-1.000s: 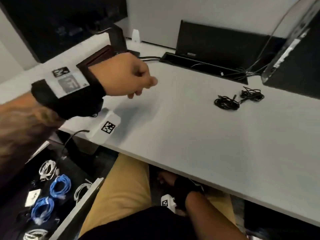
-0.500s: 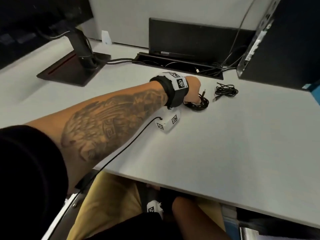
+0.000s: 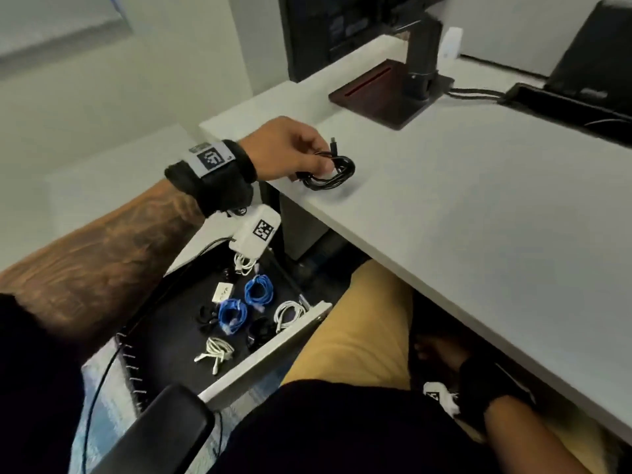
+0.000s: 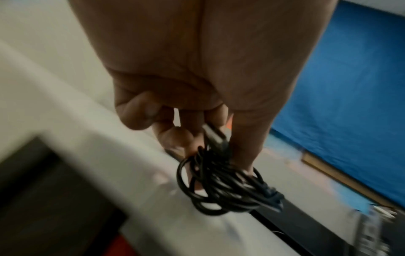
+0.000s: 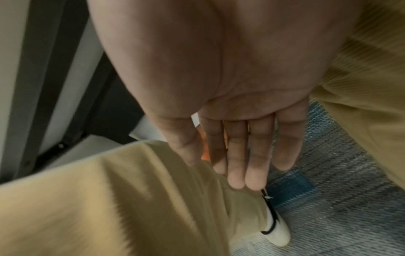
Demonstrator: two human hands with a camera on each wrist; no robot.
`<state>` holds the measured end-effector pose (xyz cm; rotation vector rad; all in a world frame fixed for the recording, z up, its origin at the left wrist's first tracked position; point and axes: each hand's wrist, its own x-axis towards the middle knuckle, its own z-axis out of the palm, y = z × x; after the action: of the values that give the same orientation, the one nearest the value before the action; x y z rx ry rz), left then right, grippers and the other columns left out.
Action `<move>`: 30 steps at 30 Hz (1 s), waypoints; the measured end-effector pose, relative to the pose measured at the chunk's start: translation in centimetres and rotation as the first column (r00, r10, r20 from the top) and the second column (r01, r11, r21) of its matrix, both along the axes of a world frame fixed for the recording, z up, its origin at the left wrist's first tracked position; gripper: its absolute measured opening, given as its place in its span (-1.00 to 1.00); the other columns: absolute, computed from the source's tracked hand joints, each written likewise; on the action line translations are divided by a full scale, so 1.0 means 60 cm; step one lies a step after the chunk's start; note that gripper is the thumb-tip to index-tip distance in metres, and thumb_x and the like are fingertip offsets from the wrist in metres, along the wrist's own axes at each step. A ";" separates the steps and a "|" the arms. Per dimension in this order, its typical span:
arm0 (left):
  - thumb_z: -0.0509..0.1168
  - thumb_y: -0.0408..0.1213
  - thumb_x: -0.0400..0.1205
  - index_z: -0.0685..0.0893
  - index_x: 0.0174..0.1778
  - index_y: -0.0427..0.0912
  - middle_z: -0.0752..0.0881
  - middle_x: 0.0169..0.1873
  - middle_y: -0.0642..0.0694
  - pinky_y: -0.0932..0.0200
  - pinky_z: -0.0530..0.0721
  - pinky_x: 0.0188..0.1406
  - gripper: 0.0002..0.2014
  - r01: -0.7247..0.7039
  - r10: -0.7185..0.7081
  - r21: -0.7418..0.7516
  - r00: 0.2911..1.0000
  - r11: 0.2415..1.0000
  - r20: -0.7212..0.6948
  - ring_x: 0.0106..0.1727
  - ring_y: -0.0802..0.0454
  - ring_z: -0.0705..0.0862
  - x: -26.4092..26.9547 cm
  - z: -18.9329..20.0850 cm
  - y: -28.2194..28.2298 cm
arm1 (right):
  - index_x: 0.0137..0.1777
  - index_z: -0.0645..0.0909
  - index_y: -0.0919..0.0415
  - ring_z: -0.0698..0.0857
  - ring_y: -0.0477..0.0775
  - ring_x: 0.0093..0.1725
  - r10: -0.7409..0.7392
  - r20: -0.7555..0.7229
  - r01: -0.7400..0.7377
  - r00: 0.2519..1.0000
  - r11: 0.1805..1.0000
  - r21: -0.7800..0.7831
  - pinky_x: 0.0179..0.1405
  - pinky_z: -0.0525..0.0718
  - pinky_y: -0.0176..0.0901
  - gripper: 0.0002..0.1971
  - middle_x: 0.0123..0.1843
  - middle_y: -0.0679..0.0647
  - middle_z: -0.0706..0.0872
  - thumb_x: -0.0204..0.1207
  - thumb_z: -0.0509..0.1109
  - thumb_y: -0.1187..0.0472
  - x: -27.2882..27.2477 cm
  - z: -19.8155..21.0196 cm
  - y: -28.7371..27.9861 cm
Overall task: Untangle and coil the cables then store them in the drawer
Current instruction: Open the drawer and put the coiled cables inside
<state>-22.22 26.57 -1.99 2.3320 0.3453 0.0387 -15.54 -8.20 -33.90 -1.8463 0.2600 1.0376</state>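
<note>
My left hand (image 3: 301, 155) pinches a coiled black cable (image 3: 330, 174) just above the near left corner of the white desk (image 3: 478, 217). In the left wrist view the fingers (image 4: 175, 136) curl round the same black coil (image 4: 223, 187), with a plug end poking up. Below, the open drawer (image 3: 273, 350) holds several coiled cables: two blue ones (image 3: 258, 290), white ones (image 3: 215, 354) and black ones. My right hand (image 3: 434, 354) lies under the desk by my thigh, and the right wrist view shows that hand (image 5: 243, 152) with straight fingers, holding nothing.
A monitor stand (image 3: 393, 94) and a black cable tray (image 3: 564, 104) sit at the back of the desk. A chair armrest (image 3: 160, 436) is at the lower left. My legs in tan trousers (image 3: 359, 330) fill the space under the desk beside the drawer.
My left hand reached across the desk, took hold of a black coil, and has brought it back to the desk's left corner above the drawer. The right hand stayed under the desk.
</note>
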 end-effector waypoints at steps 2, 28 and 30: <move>0.55 -0.15 0.53 0.79 -0.14 -0.08 0.77 -0.36 0.06 0.40 0.59 -0.40 -0.88 -0.072 0.072 0.006 0.992 0.997 -0.105 -0.45 0.31 0.63 -0.079 -0.042 0.061 | -0.05 0.63 0.40 0.59 0.13 -0.28 0.047 -0.023 -0.048 0.999 0.998 -0.045 -0.36 0.64 -0.16 -0.85 -0.24 0.24 0.65 0.73 0.27 0.42 0.003 -0.011 0.005; 0.22 0.12 0.68 0.70 -0.19 -0.03 0.78 -0.27 0.00 0.05 0.67 -0.13 -0.66 0.066 0.136 0.560 0.941 0.826 -0.311 -0.22 -0.01 0.71 -0.100 -0.097 -0.002 | -0.16 0.55 0.17 0.54 -0.15 -0.53 0.084 -0.021 -0.085 0.996 0.994 -0.062 -0.58 0.43 -0.37 -0.77 -0.29 0.07 0.61 0.78 0.24 0.25 -0.019 0.038 0.006; 0.23 0.13 0.68 0.70 -0.30 -0.04 0.76 -0.44 0.04 0.08 0.67 -0.23 -0.61 0.113 -0.040 0.452 0.985 0.885 -0.169 -0.39 0.10 0.71 -0.023 -0.006 -0.104 | -0.20 0.50 0.12 0.49 -0.19 -0.57 0.054 -0.022 -0.055 0.998 0.998 -0.013 -0.68 0.36 -0.48 -0.73 -0.32 0.05 0.56 0.79 0.21 0.25 -0.022 0.049 -0.007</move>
<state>-23.58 20.32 -2.36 2.8301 0.3488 -0.1129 -16.86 -8.62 -30.98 -1.8643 0.2310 1.0959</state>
